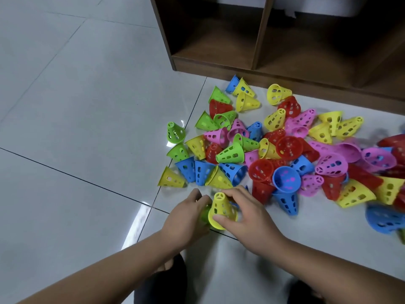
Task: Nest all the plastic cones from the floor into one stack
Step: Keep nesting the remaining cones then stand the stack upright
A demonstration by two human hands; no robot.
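Closest in, both hands are on the same spot. The right hand (249,218) pinches a yellow plastic cone (221,208) between thumb and fingers. It stands narrow end up, its wall is full of oval cut-outs, and it has a little spoked cap on top. The left hand (186,218) is curled round a green plastic cone (205,215) that peeks out low on the yellow one's left side, mostly hidden, so I can't tell how far it's nested.

Just past the hands is the loose heap of plastic cones (285,148) in red, blue, yellow, green and pink. They're all the same holey tapered shape, lying on their sides or mouth up, spreading to the right. A few are already slotted into each other. One green straggler (175,132) sits slightly apart on the left.

All of it is on a glossy pale grey tiled floor (87,106) with dark grout lines. Farthest back is a dark brown wood-look cubby shelf (260,34), with something pale in its top part that I can't make out.
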